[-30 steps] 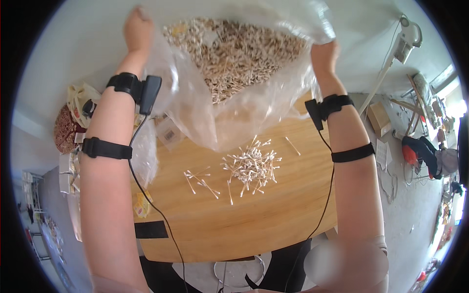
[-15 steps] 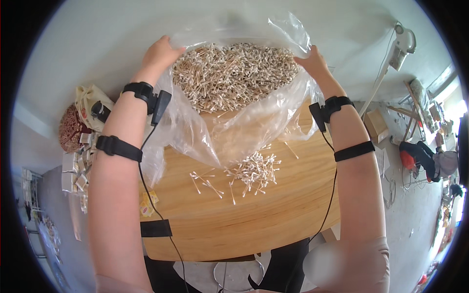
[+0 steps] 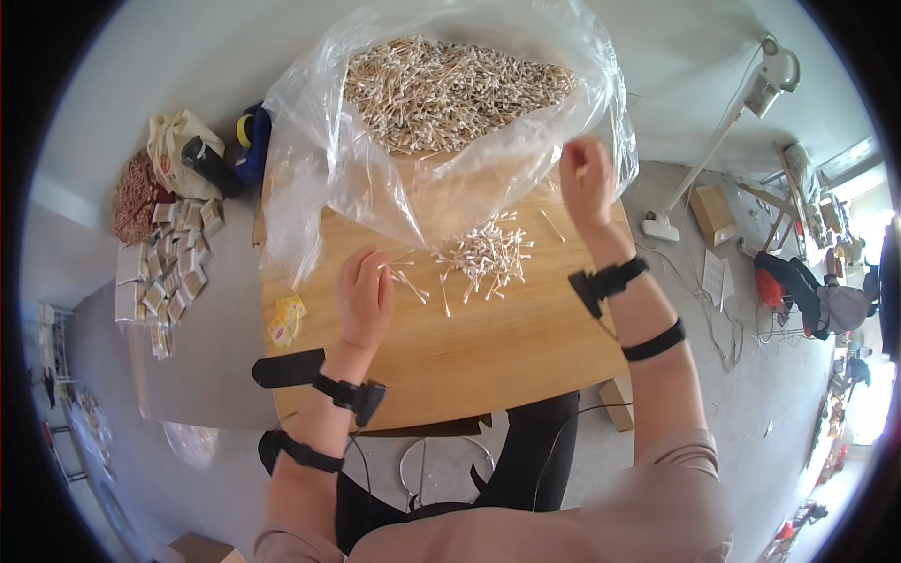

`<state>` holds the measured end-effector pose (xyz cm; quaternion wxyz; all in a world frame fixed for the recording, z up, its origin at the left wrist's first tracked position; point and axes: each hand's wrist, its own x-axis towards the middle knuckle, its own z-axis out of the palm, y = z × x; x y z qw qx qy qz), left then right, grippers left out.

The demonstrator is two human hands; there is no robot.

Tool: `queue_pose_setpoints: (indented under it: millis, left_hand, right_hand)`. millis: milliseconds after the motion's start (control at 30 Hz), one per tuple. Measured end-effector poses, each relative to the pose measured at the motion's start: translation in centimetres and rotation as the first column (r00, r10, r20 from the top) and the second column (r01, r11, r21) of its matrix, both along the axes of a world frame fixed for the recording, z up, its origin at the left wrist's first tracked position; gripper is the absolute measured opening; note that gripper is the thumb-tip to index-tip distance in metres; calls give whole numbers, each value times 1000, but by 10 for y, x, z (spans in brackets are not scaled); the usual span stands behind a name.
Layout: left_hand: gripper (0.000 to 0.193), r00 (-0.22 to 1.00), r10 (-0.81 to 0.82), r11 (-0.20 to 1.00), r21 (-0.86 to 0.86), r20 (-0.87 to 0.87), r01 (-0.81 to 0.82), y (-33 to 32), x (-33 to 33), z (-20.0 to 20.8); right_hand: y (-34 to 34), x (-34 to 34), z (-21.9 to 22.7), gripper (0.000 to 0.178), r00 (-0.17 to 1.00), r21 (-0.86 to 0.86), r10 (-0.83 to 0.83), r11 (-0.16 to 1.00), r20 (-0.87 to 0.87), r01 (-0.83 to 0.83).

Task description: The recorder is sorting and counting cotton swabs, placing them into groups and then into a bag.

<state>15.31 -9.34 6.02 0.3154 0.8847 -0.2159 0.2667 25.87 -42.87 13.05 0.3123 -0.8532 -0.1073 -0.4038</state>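
A big clear plastic bag lies spread on the wooden table, its mouth facing me. Inside is a large heap of cotton swabs. In front of the bag sits a small pile of cotton swabs, with a few strays to its left. My left hand is low over the table beside those strays, fingers bent and together; its fingertips are hidden. Near the bag's right edge, my right hand is raised with curled fingers, slightly blurred. What either hand holds, if anything, does not show.
The wooden table has yellow packets at its left edge. Several small boxes, a cloth bag and a black bottle are at the left. A white vacuum cleaner leans at the right, near a cardboard box.
Both hands have let go of the bag's rim and come back toward me, the left further, down to the stray swabs. The bag's far side now stands up higher behind the heap.
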Motion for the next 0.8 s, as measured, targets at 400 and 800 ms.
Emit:
queue_pose_setpoints:
  millis: [400,800]
  left_hand:
    - [54,875,434,893,231,-213,-387,-28,-29,-70]
    - [46,909,363,921,228,-207,-316,-24,-6,-60]
  right_hand:
    - [53,-48,-147,38,849,-184,-163,980,-502,79]
    - [107,21,-13,24,987,-231,83,966,-135,-112]
